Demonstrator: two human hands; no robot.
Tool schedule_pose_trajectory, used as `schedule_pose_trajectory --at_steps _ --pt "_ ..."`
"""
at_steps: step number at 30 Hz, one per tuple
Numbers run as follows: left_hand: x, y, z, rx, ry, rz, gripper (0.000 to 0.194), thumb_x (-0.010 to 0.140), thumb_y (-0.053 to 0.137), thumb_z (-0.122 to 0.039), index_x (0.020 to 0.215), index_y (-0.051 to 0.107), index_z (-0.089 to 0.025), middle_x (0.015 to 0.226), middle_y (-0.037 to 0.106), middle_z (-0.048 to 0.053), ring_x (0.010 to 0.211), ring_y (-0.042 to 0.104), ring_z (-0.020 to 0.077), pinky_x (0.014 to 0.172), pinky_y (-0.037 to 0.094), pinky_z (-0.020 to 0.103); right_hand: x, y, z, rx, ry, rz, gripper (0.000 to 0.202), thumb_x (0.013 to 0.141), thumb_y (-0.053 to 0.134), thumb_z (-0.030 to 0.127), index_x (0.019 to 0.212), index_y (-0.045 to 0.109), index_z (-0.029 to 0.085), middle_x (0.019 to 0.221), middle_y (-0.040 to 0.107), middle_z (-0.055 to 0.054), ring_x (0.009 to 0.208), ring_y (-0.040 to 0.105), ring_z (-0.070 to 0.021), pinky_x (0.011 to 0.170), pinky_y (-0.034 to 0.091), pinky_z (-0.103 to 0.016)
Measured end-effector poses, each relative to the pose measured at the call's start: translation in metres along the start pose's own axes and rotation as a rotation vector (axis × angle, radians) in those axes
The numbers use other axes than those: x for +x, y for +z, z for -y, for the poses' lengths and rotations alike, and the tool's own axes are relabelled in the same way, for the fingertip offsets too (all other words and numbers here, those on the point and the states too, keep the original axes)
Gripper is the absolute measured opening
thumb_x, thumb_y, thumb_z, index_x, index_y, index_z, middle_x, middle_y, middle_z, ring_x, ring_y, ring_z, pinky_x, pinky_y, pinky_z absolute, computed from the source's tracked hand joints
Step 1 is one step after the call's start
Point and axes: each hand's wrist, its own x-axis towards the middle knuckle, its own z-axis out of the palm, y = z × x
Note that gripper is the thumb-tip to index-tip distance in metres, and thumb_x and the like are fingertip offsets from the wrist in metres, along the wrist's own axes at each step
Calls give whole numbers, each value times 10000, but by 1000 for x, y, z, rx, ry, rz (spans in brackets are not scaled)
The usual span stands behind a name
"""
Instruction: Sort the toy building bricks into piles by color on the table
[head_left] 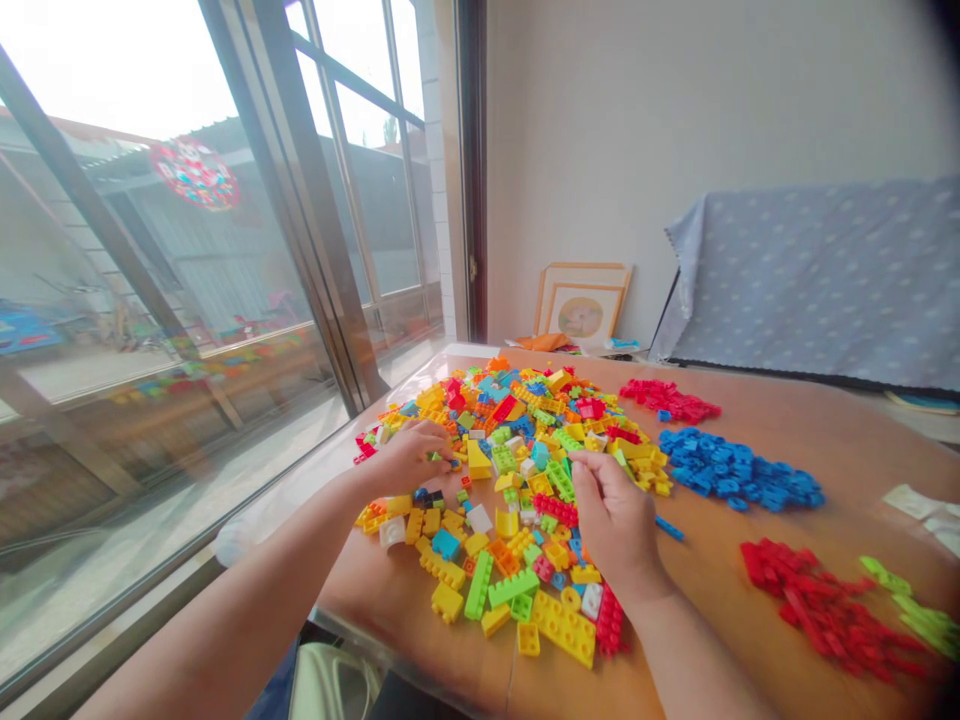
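Observation:
My left hand (411, 455) reaches over the left side of a big mixed pile of toy building bricks (517, 420). Its fingers are apart, close to a small blue brick (454, 464), with a bit of green showing between them. On the pile's right side, my right hand (615, 515) is closed, thumb against the curled fingers. What it pinches, if anything, is hidden. Light green bricks (559, 480) and a red studded brick (555, 509) lie just left of it. A thin blue bar (669, 528) shows past its knuckles; I cannot tell whether the hand touches it.
Sorted heaps lie to the right: blue bricks (739, 468), dark red pieces (832, 610), pinkish-red pieces (670, 400) and a few light green ones (919, 610). A yellow studded plate (559, 628) is near the table's front edge. A glass window (187, 300) runs along the left.

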Motion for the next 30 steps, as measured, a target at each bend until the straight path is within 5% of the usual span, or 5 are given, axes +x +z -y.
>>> schedule_pose_trajectory --at_steps 4,11,18,23,30 --pt "-1 11 -24 -673 -177 -14 314 889 685 -473 983 704 -174 844 651 39 754 566 146 734 472 288 -2 3 3 86 117 49 323 965 532 462 1082 715 223 802 733 -39 682 655 -202 662 516 -321" --pt "0 27 -64 -1266 -232 24 319 824 799 -363 1011 650 -152 901 616 37 787 564 116 706 426 237 -5 8 19 379 387 296 433 911 584 530 1170 701 203 775 696 -31 656 641 -182 622 514 -294" --pt "5 50 -98 -1228 -124 66 385 782 852 -374 918 558 -166 776 613 -6 695 569 100 643 406 231 -9 14 29 483 423 472 526 860 634 638 1144 739 208 722 651 -12 608 551 -157 575 461 -275" --pt "5 71 -110 -1266 -84 97 450 761 865 -412 934 522 -176 797 633 -3 690 590 102 619 408 225 -8 14 21 471 418 408 473 868 645 636 1004 767 200 637 554 14 596 466 -136 535 369 -252" --pt "0 32 -75 -789 -127 -127 341 888 692 -496 987 642 -173 898 673 41 825 609 150 735 461 270 -6 12 6 556 579 246 521 860 640 665 1091 713 204 656 635 -5 564 497 -142 518 383 -259"
